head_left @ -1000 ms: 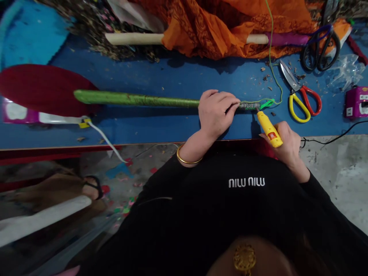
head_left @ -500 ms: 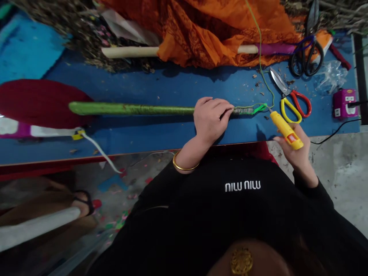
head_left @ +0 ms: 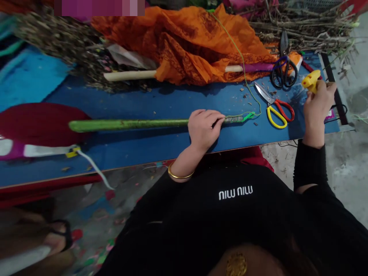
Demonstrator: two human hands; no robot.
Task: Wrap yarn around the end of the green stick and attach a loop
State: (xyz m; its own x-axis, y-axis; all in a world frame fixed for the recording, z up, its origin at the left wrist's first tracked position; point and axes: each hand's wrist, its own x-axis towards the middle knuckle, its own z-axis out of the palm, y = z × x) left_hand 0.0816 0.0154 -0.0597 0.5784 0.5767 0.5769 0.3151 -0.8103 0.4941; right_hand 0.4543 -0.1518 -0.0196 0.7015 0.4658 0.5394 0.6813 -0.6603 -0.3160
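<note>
Lying lengthwise from left to right along the blue table, the green stick runs under the left hand, whose fingers are curled closed over it near its wrapped right end. That end and its bright green loop point toward the right hand, well apart, which is closed around a yellow glue gun. The scissors lie between; the left hand is nearer the loop.
</note>
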